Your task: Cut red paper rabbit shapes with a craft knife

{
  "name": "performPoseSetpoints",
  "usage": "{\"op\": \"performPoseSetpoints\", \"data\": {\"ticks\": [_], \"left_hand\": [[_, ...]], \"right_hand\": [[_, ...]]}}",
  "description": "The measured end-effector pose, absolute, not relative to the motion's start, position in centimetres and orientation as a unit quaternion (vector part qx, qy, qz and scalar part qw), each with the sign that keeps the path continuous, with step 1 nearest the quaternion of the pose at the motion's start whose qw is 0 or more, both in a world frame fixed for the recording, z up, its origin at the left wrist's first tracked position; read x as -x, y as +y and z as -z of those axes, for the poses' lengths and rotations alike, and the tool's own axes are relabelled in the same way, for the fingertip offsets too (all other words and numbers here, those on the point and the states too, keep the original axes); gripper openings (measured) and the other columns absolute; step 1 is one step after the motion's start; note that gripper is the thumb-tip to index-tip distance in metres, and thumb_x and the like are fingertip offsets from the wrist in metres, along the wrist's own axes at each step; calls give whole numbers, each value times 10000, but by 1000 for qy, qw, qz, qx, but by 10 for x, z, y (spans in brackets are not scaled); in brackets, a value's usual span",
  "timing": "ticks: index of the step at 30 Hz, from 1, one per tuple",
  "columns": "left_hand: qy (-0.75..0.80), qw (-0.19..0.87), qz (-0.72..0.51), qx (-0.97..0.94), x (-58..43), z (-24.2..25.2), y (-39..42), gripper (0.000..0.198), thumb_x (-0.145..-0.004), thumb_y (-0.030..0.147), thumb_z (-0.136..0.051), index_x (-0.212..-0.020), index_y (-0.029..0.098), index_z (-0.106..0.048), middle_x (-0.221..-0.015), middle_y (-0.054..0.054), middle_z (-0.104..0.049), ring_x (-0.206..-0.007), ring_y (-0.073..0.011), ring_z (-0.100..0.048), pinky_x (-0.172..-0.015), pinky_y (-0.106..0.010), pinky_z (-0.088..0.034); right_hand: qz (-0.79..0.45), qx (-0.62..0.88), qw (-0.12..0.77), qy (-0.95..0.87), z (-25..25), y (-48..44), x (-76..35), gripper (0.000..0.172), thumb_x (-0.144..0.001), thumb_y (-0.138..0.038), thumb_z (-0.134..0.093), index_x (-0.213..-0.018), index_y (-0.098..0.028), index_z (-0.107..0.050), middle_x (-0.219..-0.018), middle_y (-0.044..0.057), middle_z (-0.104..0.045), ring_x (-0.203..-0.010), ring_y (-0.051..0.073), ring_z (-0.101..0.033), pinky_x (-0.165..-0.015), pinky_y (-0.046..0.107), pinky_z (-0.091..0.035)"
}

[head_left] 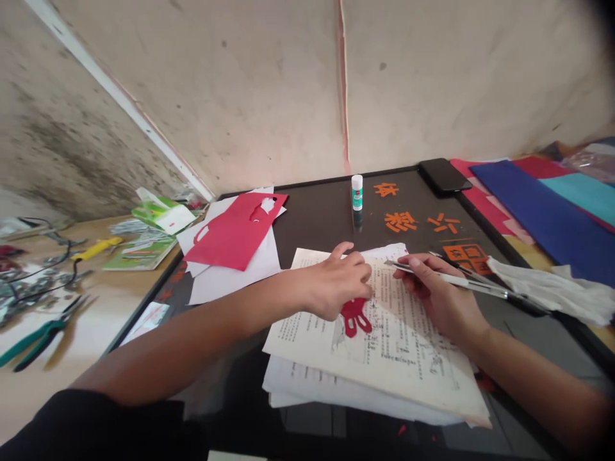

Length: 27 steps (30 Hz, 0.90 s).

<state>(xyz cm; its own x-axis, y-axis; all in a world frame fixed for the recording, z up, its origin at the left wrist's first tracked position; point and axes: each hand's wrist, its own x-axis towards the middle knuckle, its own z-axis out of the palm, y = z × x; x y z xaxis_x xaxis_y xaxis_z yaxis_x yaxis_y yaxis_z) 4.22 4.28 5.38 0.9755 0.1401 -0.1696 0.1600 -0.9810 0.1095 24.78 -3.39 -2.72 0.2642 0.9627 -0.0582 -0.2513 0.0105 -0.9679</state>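
Note:
My left hand (343, 282) lies over a red paper cutout (356, 318) with its fingers bent down onto it. Two rounded, looped lobes of the cutout show below the hand; the rest is hidden. The cutout rests on a stack of printed sheets (408, 378). Held pen-like in my right hand (439, 298) is a slim silver craft knife (461, 280), its pointed tip aimed left just above the sheets. A dark, thin tool (449, 261) lies close behind that hand, partly covered.
A glue stick (357, 192) stands on the dark table (307, 218). Red paper with cut-out holes (235, 234) lies on white sheets at left. A black phone (444, 177), coloured paper (542, 211) and a white glove (552, 291) are at right. Pliers (45, 336) lie far left.

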Motion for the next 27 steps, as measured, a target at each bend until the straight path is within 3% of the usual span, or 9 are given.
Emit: {"op": "performPoseSetpoints", "data": {"ticks": [2, 4, 6, 8, 11, 15, 19, 27], "left_hand": [[72, 114, 40, -990, -39, -57, 42, 294, -548, -54, -649, -719, 186, -654, -1083, -87, -615, -1153, -324, -513, -1120, -634, -129], [92, 240, -24, -966, -33, -61, 41, 235, -575, -41, -680, -606, 177, -599, -1055, -64, -646, -1111, -291, -559, -1130, -606, -159], [177, 439, -154, -867, -26, -62, 38, 203, -626, 47, -762, -615, 187, -614, -923, -35, -682, -936, -228, -628, -1069, -527, -337], [312, 617, -351, -631, -23, -56, 33, 258, -577, 202, -886, -669, 191, -645, -795, -18, -683, -782, -191, -642, -863, -400, -503], [362, 630, -429, -537, -31, -36, 24, 311, -635, 353, -884, -800, 180, -685, -757, 2, -674, -687, -121, -620, -736, -280, -504], [355, 700, -407, -466, -51, -9, 15, 467, -621, 483, -871, -870, 119, -715, -805, -84, -713, -747, -197, -678, -774, -358, -531], [342, 744, -393, -418, -58, 2, 12, 487, -604, 465, -889, -886, 99, -733, -847, -117, -727, -823, -238, -693, -826, -383, -525], [335, 779, -368, -382, -56, 14, 10, 443, -602, 407, -903, -881, 93, -763, -824, -107, -735, -784, -214, -692, -813, -358, -524]], "right_hand": [[-502, 494, 620, -347, 26, -33, -247, 188, -812, -403, -742, -853, -220, -732, -733, 28, -699, -622, 116, -500, -582, 241, -399], [-510, 490, 621, -338, 24, -32, -247, 187, -805, -402, -749, -838, -218, -733, -724, 28, -700, -622, 113, -504, -575, 232, -395], [-514, 486, 626, -328, 23, -31, -246, 197, -801, -413, -750, -825, -219, -728, -718, 25, -701, -598, 105, -497, -549, 226, -379], [-513, 482, 629, -330, 23, -31, -245, 222, -809, -445, -735, -853, -227, -723, -717, 23, -706, -558, 97, -482, -511, 226, -353], [-491, 493, 613, -375, 24, -34, -244, 269, -840, -489, -689, -936, -240, -721, -746, 24, -716, -553, 101, -503, -499, 232, -352], [-448, 523, 545, -479, 25, -39, -245, 261, -824, -457, -723, -987, -253, -728, -879, 29, -738, -755, 145, -615, -692, 259, -465], [-448, 498, 499, -550, 20, -43, -245, 254, -805, -418, -752, -1019, -286, -715, -973, 7, -734, -905, 181, -646, -818, 278, -481], [-394, 570, 459, -556, 22, -41, -242, 222, -827, -466, -704, -904, -259, -727, -884, 16, -718, -796, 186, -618, -714, 293, -484]]}}
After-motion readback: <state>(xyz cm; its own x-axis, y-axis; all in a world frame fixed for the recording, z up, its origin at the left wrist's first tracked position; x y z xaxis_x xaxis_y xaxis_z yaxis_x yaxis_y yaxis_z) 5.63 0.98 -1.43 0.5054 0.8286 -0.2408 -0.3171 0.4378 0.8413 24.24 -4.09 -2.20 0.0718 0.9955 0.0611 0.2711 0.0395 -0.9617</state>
